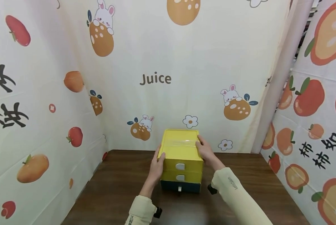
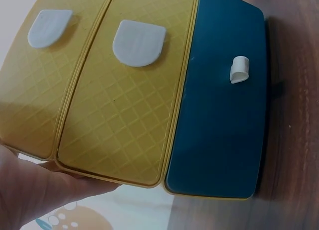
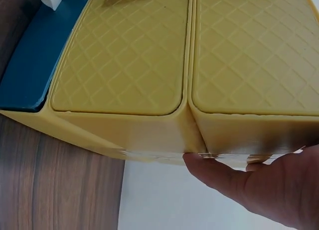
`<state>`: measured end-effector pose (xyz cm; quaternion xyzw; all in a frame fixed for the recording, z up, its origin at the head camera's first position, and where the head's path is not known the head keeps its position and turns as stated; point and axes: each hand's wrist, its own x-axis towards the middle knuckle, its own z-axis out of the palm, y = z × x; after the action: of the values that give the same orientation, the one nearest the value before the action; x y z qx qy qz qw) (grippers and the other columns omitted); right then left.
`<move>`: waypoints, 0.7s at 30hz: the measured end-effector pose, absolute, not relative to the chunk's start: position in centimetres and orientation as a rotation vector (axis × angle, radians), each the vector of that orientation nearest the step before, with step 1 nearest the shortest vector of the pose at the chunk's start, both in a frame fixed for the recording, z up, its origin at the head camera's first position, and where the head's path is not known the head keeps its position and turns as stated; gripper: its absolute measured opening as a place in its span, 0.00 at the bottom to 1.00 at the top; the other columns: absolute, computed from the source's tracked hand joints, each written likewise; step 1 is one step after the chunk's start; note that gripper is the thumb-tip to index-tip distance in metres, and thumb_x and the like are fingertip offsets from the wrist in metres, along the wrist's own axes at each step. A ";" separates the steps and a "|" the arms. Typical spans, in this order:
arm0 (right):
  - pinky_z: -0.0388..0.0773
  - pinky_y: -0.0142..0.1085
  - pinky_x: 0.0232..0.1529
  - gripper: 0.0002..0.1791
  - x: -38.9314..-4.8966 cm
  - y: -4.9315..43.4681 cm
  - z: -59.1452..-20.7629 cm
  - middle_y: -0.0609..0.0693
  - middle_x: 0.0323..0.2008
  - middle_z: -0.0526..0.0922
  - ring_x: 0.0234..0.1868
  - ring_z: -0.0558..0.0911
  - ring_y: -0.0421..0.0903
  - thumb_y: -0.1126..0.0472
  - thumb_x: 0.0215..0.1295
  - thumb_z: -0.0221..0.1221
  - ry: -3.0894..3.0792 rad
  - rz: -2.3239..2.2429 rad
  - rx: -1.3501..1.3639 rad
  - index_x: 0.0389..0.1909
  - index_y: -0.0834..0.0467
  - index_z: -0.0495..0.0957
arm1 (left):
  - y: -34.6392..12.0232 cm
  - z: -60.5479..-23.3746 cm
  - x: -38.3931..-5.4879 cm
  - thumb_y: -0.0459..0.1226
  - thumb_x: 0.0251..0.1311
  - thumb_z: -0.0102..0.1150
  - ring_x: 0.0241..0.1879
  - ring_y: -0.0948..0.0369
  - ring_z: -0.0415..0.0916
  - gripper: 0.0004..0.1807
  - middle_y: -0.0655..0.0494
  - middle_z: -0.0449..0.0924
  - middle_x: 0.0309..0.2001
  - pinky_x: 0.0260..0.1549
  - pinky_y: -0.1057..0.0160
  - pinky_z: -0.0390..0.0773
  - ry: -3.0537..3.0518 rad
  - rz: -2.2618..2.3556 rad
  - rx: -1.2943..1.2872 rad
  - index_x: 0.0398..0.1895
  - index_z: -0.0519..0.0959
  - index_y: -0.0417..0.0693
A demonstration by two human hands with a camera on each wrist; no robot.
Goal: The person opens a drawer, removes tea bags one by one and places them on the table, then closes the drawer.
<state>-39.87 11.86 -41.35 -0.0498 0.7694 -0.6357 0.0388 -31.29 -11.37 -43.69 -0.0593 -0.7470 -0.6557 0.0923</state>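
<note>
A yellow desktop drawer box [image 1: 181, 150] stands near the back of the brown table. Its front has two yellow drawers with pale tab handles and a dark teal bottom drawer [image 2: 219, 105] with a small white pull [image 2: 240, 69]. All drawer fronts lie flush. My left hand [image 1: 156, 167] holds the box's left side, its thumb by the upper front edge. On the opposite side, my right hand [image 1: 206, 152] grips the upper part, fingers toward the rear. In the right wrist view, one digit [image 3: 214, 172] touches the side near the seam between the yellow tiers. Some fingertips are hidden.
Clear tape [image 1: 182, 142] runs across the box top. The brown table [image 1: 114, 184] extends around the box. Behind it hangs a printed cloth [image 1: 201, 93] with rabbits, fruit and "Juice"; further printed cloths hang left and right.
</note>
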 end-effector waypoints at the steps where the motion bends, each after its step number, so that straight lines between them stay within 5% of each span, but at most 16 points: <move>1: 0.74 0.44 0.47 0.32 -40.0 11.7 -41.4 0.57 0.75 0.48 0.52 0.72 0.54 0.55 0.79 0.39 2.353 -1.950 -0.150 0.78 0.52 0.42 | -11.5 -43.7 -31.3 0.47 0.76 0.41 0.67 0.46 0.56 0.31 0.45 0.48 0.75 0.60 0.40 0.60 -2.219 -1.951 -0.167 0.78 0.49 0.56; 6: 0.76 0.39 0.40 0.32 -40.8 11.5 -41.5 0.55 0.75 0.51 0.48 0.74 0.52 0.54 0.78 0.40 2.291 -1.988 -0.114 0.78 0.50 0.43 | -11.7 -43.6 -31.7 0.47 0.76 0.40 0.64 0.46 0.59 0.31 0.43 0.48 0.75 0.58 0.40 0.62 -2.238 -1.928 -0.160 0.78 0.48 0.55; 14: 0.71 0.52 0.53 0.27 -37.6 11.7 -40.9 0.59 0.66 0.67 0.56 0.73 0.58 0.50 0.76 0.44 2.677 -1.946 -0.124 0.72 0.55 0.61 | -11.5 -45.7 -33.9 0.52 0.74 0.40 0.65 0.45 0.57 0.33 0.46 0.47 0.75 0.59 0.38 0.59 -2.223 -1.956 -0.180 0.78 0.47 0.58; 18: 0.78 0.48 0.39 0.15 -32.9 10.5 -40.3 0.56 0.45 0.81 0.41 0.81 0.53 0.56 0.70 0.55 3.307 -1.721 -0.335 0.49 0.60 0.79 | -11.6 -46.7 -34.1 0.54 0.75 0.36 0.70 0.47 0.50 0.33 0.48 0.46 0.76 0.62 0.37 0.53 -2.207 -1.920 -0.190 0.78 0.47 0.59; 21: 0.74 0.37 0.21 0.08 -30.3 9.2 -40.6 0.48 0.25 0.82 0.21 0.78 0.43 0.58 0.63 0.61 3.593 -1.498 -0.508 0.29 0.58 0.81 | -11.7 -47.0 -34.0 0.54 0.75 0.36 0.71 0.47 0.48 0.33 0.48 0.47 0.76 0.63 0.36 0.51 -2.182 -1.898 -0.199 0.78 0.47 0.58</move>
<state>-30.29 9.17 -40.57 -0.1197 0.8458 -0.3526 -0.3820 -34.03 -11.68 -46.97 -0.0680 -0.7472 -0.6500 0.1208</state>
